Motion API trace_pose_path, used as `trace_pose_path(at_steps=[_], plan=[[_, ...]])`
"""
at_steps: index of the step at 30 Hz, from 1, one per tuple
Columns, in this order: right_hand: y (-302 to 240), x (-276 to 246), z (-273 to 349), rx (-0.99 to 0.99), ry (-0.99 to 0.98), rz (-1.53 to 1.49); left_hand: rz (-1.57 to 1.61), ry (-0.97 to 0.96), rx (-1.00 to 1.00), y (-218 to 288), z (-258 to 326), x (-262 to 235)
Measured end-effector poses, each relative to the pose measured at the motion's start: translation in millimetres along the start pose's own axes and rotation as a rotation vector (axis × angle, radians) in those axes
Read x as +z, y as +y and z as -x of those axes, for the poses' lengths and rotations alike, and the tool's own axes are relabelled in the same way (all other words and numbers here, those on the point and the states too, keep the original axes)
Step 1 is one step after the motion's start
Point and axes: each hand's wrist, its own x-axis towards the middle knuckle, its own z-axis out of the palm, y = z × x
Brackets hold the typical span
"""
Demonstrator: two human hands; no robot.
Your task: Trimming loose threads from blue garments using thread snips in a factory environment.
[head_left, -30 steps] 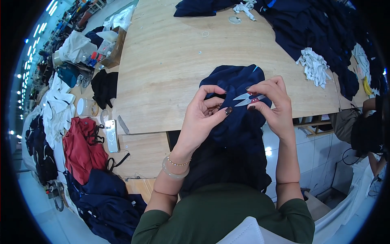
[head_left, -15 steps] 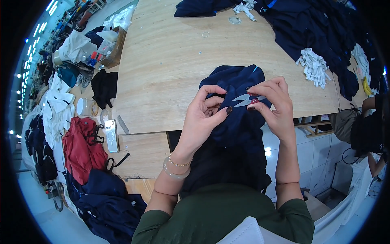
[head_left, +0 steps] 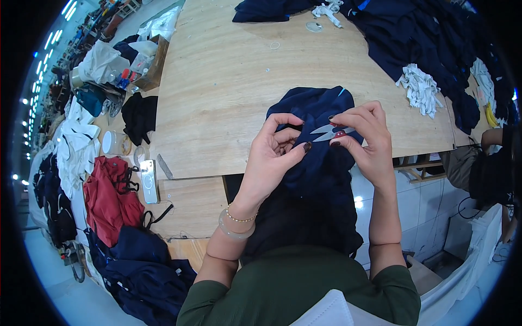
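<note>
A dark navy garment lies over the near edge of the wooden table and hangs down toward my lap. My left hand is closed on it, fingers curled into the cloth and thumb pressing from the near side. Between the thumb and fingers of my right hand is a pair of small thread snips with red on the grip. Their two pointed blades are parted and aim left over the cloth, close to my left fingertips. Whether any thread lies between the blades is too small to tell.
Navy garments and a bundle of white strips cover the far right of the table. On the left are a phone, a metal strip, a red garment and a cardboard box. Another person is at the right.
My hands, the snips and the navy garment stay almost in place. At the right edge, the other person's arm has shifted slightly.
</note>
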Motion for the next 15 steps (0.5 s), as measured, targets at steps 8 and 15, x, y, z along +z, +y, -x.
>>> trace_pose_path(at_steps=[8, 15], plan=[[1.1, 0.8, 0.8, 0.040, -0.018, -0.083, 0.001, -0.013, 0.005, -0.6, -1.4, 0.1], [2.5, 7.3, -2.0, 0.041, -0.023, -0.142, 0.016, -0.013, 0.028, -9.9, -3.5, -7.4]])
